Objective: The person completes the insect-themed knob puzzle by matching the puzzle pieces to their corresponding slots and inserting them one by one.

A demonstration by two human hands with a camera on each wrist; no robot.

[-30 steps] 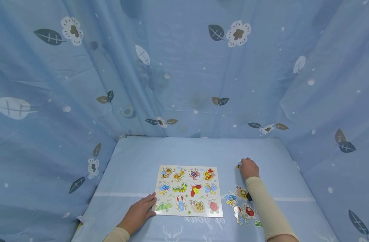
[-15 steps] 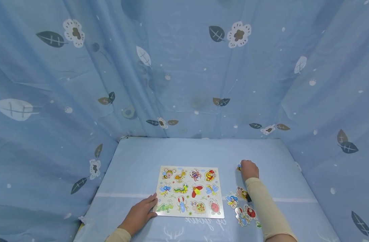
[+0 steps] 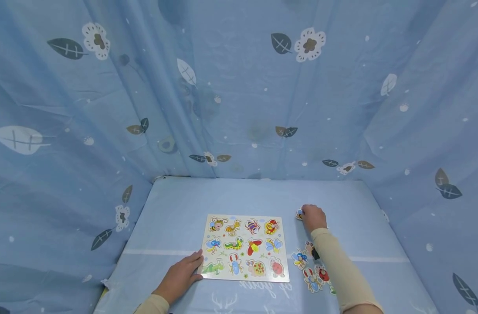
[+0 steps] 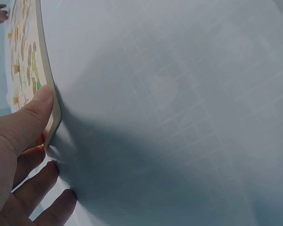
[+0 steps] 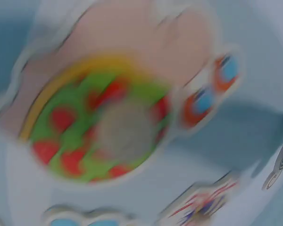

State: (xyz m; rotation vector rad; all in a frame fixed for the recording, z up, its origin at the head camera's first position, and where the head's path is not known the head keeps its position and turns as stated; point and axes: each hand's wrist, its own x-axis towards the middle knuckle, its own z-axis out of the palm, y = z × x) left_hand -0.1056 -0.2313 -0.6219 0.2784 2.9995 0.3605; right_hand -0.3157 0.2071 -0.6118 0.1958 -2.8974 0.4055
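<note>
Holding the puzzle board by its near left corner with the left grip, flat on the worktop. Seeing a beetle piece and a ladybird piece loose to the right. Farther off, pinching a bee piece with the right grip, near the board's far right corner.

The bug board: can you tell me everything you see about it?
The board is a thin, pale rectangle that looks like wood. Three rows of four bright little creatures cover its top, including a green grasshopper and a caterpillar. It lies flat on the blue cloth. The left hand touches its near left corner. I can't tell which spots hold loose pieces.
</note>
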